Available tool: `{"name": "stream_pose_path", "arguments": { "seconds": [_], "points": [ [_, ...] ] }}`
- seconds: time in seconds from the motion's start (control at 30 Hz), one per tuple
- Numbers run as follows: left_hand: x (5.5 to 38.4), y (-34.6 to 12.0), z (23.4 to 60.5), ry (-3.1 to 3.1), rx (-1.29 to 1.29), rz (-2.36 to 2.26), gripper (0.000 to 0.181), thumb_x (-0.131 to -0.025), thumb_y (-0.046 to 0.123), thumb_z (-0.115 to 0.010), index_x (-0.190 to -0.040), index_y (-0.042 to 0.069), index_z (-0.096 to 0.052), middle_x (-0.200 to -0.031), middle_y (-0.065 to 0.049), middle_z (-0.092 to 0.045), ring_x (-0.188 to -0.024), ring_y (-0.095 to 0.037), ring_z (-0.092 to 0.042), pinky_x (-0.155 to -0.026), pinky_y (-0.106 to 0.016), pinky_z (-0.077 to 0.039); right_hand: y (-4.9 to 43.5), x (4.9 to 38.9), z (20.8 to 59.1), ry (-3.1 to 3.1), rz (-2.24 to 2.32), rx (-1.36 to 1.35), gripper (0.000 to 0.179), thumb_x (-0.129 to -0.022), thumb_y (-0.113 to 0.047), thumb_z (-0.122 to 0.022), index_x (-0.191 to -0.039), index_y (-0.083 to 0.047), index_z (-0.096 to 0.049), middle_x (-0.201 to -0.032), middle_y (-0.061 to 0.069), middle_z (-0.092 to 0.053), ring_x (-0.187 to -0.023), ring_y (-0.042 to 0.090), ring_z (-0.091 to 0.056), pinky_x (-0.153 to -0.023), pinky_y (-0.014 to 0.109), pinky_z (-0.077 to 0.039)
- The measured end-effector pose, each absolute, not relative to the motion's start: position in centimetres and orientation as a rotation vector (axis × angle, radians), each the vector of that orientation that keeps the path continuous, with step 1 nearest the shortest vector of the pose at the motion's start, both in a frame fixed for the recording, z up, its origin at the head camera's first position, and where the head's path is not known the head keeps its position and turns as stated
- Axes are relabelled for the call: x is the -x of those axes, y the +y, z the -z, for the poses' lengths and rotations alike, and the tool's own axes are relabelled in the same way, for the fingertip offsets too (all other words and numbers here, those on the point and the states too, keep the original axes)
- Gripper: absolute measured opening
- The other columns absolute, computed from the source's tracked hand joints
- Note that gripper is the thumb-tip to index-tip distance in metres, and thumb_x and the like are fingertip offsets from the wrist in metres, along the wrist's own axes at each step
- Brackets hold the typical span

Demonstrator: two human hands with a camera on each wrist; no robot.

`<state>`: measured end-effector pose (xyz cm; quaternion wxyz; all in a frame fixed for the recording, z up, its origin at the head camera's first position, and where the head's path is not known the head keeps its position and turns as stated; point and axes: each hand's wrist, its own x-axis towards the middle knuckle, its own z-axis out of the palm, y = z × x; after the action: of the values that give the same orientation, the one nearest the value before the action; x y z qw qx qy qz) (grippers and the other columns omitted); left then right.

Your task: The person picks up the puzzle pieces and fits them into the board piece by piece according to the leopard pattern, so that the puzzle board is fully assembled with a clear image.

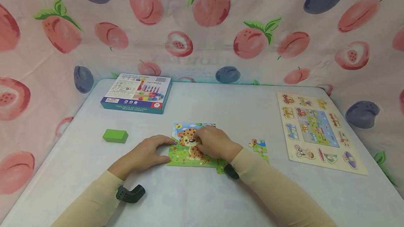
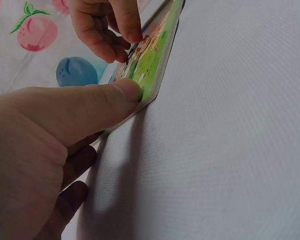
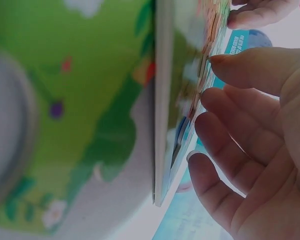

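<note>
A leopard jigsaw puzzle [image 1: 178,157] lies flat in the middle of the table, with green grass and blue sky on it. My left hand [image 1: 146,153] is at its left side, the thumb [image 2: 127,91] touching the lower left edge and the index finger further up. Over the upper right part of the puzzle, my right hand [image 1: 213,141] rests its fingertips on the picture and covers some of it. The right wrist view shows the right thumb [image 3: 240,67] and fingers loosely bent against the puzzle's face. A green piece [image 1: 221,167] lies by the puzzle's lower right corner, partly under the right wrist.
More loose jigsaw pieces [image 1: 260,145] lie right of the right forearm. A wooden picture board [image 1: 285,139] with vehicle shapes is at the right. At the back left lies a flat box [image 1: 132,108], with a green block [image 1: 115,136] in front. A fruit-print cloth [image 1: 208,45] hangs behind the table.
</note>
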<state>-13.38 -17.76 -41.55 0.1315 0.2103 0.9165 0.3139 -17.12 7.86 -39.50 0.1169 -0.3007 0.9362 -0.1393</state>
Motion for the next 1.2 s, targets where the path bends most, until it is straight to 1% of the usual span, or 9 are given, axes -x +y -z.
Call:
{"name": "stream_pose_path", "arguments": {
  "seconds": [0.1,0.27,0.47,0.53,0.63,0.7,0.77,1.03,1.2],
  "points": [
    [13.4,-17.7,41.5,2.660,-0.616,-0.915,0.050,-0.086,0.021,-0.080,-0.132,0.012,-0.063,-0.138,-0.009,-0.058,-0.134,-0.034,-0.047,-0.111,-0.053,-0.037,8.0,17.2,39.6,2.741,0.426,0.881,0.027,-0.094,-0.014,-0.065,-0.120,-0.008,-0.070,-0.114,0.003,-0.069,-0.111,0.022,-0.061,-0.097,0.039,-0.050],
    [13.4,-17.7,41.4,2.658,-0.618,-0.914,0.051,-0.086,0.022,-0.080,-0.133,0.013,-0.063,-0.138,-0.009,-0.058,-0.134,-0.034,-0.047,-0.111,-0.054,-0.038,8.3,17.3,39.7,2.739,0.458,0.902,0.027,-0.092,-0.012,-0.066,-0.118,-0.008,-0.071,-0.112,0.002,-0.069,-0.106,0.020,-0.061,-0.093,0.037,-0.052],
    [13.4,-17.7,41.5,2.670,-0.616,-0.905,0.051,-0.086,0.021,-0.080,-0.133,0.013,-0.063,-0.138,-0.009,-0.058,-0.134,-0.035,-0.047,-0.111,-0.054,-0.037,8.5,17.1,39.6,2.727,0.457,0.885,0.031,-0.092,-0.014,-0.068,-0.123,-0.008,-0.068,-0.118,0.003,-0.068,-0.113,0.022,-0.060,-0.098,0.038,-0.050],
    [13.3,-17.7,41.5,2.674,-0.613,-0.905,0.052,-0.085,0.020,-0.081,-0.133,0.012,-0.063,-0.138,-0.009,-0.058,-0.134,-0.035,-0.047,-0.111,-0.054,-0.038,8.5,17.2,39.6,2.726,0.461,0.887,0.031,-0.092,-0.013,-0.068,-0.123,-0.008,-0.068,-0.117,0.002,-0.068,-0.111,0.021,-0.060,-0.097,0.038,-0.050],
    [13.3,-17.7,41.6,2.670,-0.602,-0.910,0.052,-0.085,0.019,-0.081,-0.133,0.012,-0.063,-0.139,-0.009,-0.058,-0.135,-0.034,-0.046,-0.112,-0.053,-0.037,8.7,17.2,39.5,2.731,0.458,0.892,0.020,-0.090,-0.010,-0.067,-0.110,-0.011,-0.070,-0.102,0.000,-0.067,-0.097,0.019,-0.059,-0.085,0.035,-0.052],
    [13.3,-17.7,41.6,2.665,-0.597,-0.913,0.053,-0.085,0.019,-0.081,-0.134,0.013,-0.063,-0.139,-0.009,-0.057,-0.135,-0.034,-0.046,-0.112,-0.052,-0.037,8.8,17.3,39.5,2.735,0.464,0.895,0.012,-0.089,-0.009,-0.067,-0.100,-0.013,-0.068,-0.091,-0.003,-0.062,-0.087,0.018,-0.055,-0.076,0.034,-0.050],
    [13.3,-17.6,41.6,2.663,-0.593,-0.913,0.053,-0.084,0.019,-0.081,-0.134,0.013,-0.063,-0.139,-0.009,-0.057,-0.135,-0.033,-0.046,-0.112,-0.052,-0.037,8.9,17.3,39.6,2.739,0.464,0.903,0.008,-0.088,-0.009,-0.067,-0.092,-0.015,-0.063,-0.084,-0.005,-0.057,-0.081,0.017,-0.051,-0.070,0.032,-0.046],
    [13.3,-17.7,41.6,2.663,-0.608,-0.910,0.052,-0.085,0.020,-0.081,-0.133,0.013,-0.063,-0.139,-0.009,-0.057,-0.135,-0.034,-0.046,-0.111,-0.054,-0.037,8.8,17.5,39.6,2.736,0.437,0.905,0.009,-0.089,-0.015,-0.071,-0.088,-0.016,-0.062,-0.080,-0.005,-0.054,-0.078,0.016,-0.049,-0.067,0.031,-0.044],
    [13.4,-17.8,41.6,2.664,-0.619,-0.913,0.051,-0.086,0.021,-0.080,-0.134,0.013,-0.063,-0.139,-0.009,-0.057,-0.134,-0.035,-0.046,-0.111,-0.054,-0.037,8.6,17.5,39.4,2.746,0.395,0.901,0.019,-0.090,-0.018,-0.072,-0.080,-0.017,-0.056,-0.075,-0.004,-0.052,-0.075,0.016,-0.047,-0.064,0.030,-0.041]
  ]
}}
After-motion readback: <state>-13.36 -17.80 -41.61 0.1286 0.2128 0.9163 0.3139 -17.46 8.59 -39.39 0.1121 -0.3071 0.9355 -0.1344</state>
